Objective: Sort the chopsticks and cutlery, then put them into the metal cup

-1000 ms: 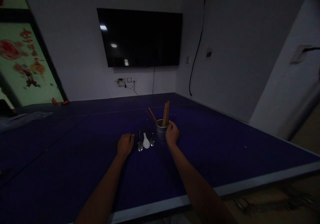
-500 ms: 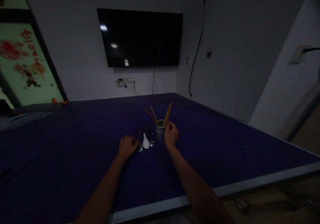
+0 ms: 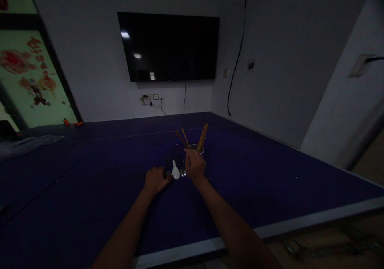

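A small metal cup holding several wooden chopsticks stands on the dark blue table. Just in front of it lie a white ceramic spoon, a metal spoon on its left and a smaller metal spoon on its right. My left hand is curled over the bowl end of the left metal spoon. In front of the cup and beside the smaller spoon is my right hand, its fingers bent; whatever they hold is hidden.
A black screen hangs on the far wall above a socket with cables. The table's pale front edge runs close to me on the right. Crumpled plastic lies at the far left of the table.
My right hand has left the cup's right side and moved left, in front of the cup. My left hand slid right onto the metal spoon. The chopsticks now lean further right.
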The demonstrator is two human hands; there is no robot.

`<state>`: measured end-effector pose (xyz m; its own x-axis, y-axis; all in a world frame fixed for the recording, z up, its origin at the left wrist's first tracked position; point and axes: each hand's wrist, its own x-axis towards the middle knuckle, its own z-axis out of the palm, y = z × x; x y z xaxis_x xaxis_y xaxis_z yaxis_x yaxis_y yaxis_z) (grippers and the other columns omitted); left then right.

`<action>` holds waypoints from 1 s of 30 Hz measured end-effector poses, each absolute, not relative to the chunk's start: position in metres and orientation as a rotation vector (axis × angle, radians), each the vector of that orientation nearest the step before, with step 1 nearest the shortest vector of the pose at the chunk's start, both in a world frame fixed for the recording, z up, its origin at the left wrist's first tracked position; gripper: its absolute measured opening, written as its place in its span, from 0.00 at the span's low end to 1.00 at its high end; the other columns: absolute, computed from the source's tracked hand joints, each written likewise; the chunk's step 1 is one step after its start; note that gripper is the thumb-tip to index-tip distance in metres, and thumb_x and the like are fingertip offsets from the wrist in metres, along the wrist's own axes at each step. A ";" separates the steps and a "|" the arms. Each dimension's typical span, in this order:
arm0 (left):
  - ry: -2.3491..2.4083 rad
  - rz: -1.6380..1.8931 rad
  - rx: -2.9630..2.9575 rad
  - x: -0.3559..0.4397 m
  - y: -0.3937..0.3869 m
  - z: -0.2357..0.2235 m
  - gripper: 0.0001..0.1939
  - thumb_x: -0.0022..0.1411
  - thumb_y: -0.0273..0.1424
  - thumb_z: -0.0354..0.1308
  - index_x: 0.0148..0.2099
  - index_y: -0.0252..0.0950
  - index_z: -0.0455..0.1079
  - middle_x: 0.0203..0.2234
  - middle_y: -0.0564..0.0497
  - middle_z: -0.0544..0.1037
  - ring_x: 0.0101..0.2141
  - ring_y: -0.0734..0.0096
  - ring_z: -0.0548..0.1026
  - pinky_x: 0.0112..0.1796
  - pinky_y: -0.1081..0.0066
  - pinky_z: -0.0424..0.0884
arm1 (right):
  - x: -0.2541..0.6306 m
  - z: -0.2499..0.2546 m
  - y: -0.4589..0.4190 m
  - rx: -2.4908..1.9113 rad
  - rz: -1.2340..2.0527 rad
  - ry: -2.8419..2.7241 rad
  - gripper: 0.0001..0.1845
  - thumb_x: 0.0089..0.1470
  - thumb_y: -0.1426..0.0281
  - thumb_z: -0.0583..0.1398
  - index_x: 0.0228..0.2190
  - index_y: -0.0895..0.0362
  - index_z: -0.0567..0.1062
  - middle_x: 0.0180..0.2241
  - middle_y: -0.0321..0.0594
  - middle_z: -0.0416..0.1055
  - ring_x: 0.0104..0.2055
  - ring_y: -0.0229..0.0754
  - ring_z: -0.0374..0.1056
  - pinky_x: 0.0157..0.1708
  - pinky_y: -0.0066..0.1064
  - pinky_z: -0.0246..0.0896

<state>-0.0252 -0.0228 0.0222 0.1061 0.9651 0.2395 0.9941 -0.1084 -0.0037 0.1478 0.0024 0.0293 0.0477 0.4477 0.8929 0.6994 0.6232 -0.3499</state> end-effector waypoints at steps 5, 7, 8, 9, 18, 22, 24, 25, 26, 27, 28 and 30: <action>-2.012 -0.225 -2.236 -0.026 -0.022 0.022 0.28 0.57 0.51 0.44 0.42 0.33 0.70 0.35 0.37 0.77 0.38 0.53 0.75 0.37 0.63 0.66 | 0.136 0.021 0.001 -0.905 -0.253 -1.759 0.18 0.58 0.70 0.47 0.41 0.56 0.74 0.36 0.44 0.75 0.37 0.41 0.70 0.39 0.32 0.63; -2.014 -0.225 -2.252 -0.026 -0.022 0.022 0.28 0.56 0.51 0.44 0.43 0.33 0.69 0.35 0.37 0.77 0.39 0.52 0.75 0.38 0.62 0.66 | 0.135 0.019 0.002 -0.913 -0.252 -1.774 0.17 0.57 0.71 0.48 0.40 0.56 0.74 0.35 0.43 0.76 0.34 0.41 0.71 0.36 0.31 0.64; -2.014 -0.221 -2.258 -0.026 -0.022 0.022 0.28 0.56 0.51 0.45 0.44 0.33 0.69 0.36 0.37 0.77 0.39 0.52 0.74 0.38 0.62 0.66 | 0.135 0.018 0.002 -0.919 -0.255 -1.780 0.17 0.57 0.72 0.48 0.40 0.56 0.74 0.35 0.42 0.76 0.33 0.41 0.71 0.35 0.31 0.64; -2.016 -0.213 -2.260 -0.026 -0.022 0.022 0.28 0.56 0.51 0.45 0.45 0.33 0.68 0.36 0.37 0.77 0.40 0.52 0.74 0.39 0.62 0.65 | 0.134 0.017 0.002 -0.925 -0.260 -1.785 0.16 0.57 0.72 0.49 0.39 0.56 0.75 0.34 0.42 0.76 0.32 0.40 0.72 0.34 0.31 0.64; -1.998 -0.168 -2.269 -0.021 -0.026 0.025 0.27 0.55 0.49 0.46 0.46 0.33 0.68 0.37 0.37 0.76 0.41 0.51 0.74 0.40 0.61 0.66 | 0.132 0.015 0.003 -0.938 -0.277 -1.832 0.16 0.56 0.73 0.49 0.38 0.56 0.75 0.34 0.42 0.77 0.32 0.40 0.72 0.36 0.30 0.64; -1.972 -0.182 -2.262 -0.020 -0.025 0.024 0.27 0.56 0.49 0.45 0.44 0.32 0.69 0.36 0.37 0.77 0.41 0.51 0.74 0.40 0.62 0.66 | 0.132 0.014 0.003 -0.924 -0.271 -1.832 0.16 0.56 0.72 0.49 0.38 0.57 0.75 0.35 0.42 0.77 0.32 0.40 0.72 0.35 0.30 0.64; -1.952 -0.194 -2.257 -0.020 -0.025 0.024 0.26 0.56 0.48 0.45 0.43 0.31 0.69 0.36 0.37 0.77 0.40 0.52 0.74 0.40 0.61 0.66 | 0.132 0.014 0.002 -0.920 -0.266 -1.834 0.16 0.56 0.72 0.49 0.38 0.57 0.75 0.35 0.43 0.77 0.32 0.40 0.72 0.35 0.30 0.64; -1.944 -0.202 -2.253 -0.020 -0.025 0.023 0.26 0.56 0.47 0.45 0.43 0.31 0.70 0.35 0.37 0.77 0.40 0.52 0.74 0.40 0.61 0.66 | 0.132 0.014 0.002 -0.923 -0.261 -1.835 0.16 0.56 0.72 0.49 0.39 0.57 0.75 0.35 0.43 0.77 0.32 0.40 0.72 0.35 0.30 0.64; -1.944 -0.215 -2.244 -0.020 -0.025 0.023 0.25 0.57 0.46 0.44 0.42 0.30 0.70 0.35 0.37 0.77 0.40 0.52 0.74 0.39 0.61 0.66 | 0.132 0.014 0.002 -0.929 -0.256 -1.834 0.16 0.56 0.72 0.49 0.39 0.57 0.75 0.34 0.43 0.77 0.33 0.40 0.72 0.36 0.30 0.64; -1.952 -0.231 -2.229 -0.020 -0.024 0.023 0.25 0.57 0.45 0.44 0.42 0.30 0.70 0.34 0.37 0.77 0.39 0.52 0.74 0.39 0.61 0.66 | 0.131 0.014 0.001 -0.935 -0.251 -1.835 0.16 0.55 0.72 0.50 0.39 0.57 0.75 0.34 0.43 0.77 0.33 0.40 0.72 0.36 0.30 0.64; -1.971 -0.251 -2.206 -0.020 -0.024 0.023 0.25 0.57 0.44 0.44 0.41 0.30 0.71 0.33 0.37 0.77 0.39 0.52 0.75 0.39 0.61 0.66 | 0.131 0.014 0.001 -0.942 -0.246 -1.835 0.16 0.55 0.72 0.50 0.39 0.56 0.76 0.34 0.43 0.77 0.33 0.40 0.72 0.36 0.30 0.64; -2.040 -0.301 -2.134 -0.021 -0.023 0.025 0.24 0.57 0.43 0.43 0.40 0.29 0.71 0.32 0.37 0.77 0.37 0.52 0.75 0.37 0.62 0.66 | 0.131 0.014 0.001 -0.947 -0.236 -1.840 0.16 0.55 0.72 0.50 0.39 0.56 0.76 0.34 0.43 0.77 0.34 0.40 0.72 0.37 0.29 0.64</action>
<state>-0.0212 -0.0232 0.0247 0.0414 0.9636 0.2642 0.9988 -0.0467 0.0138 0.1312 0.0008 0.0143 -0.1822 0.5002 0.8466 0.6973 0.6727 -0.2474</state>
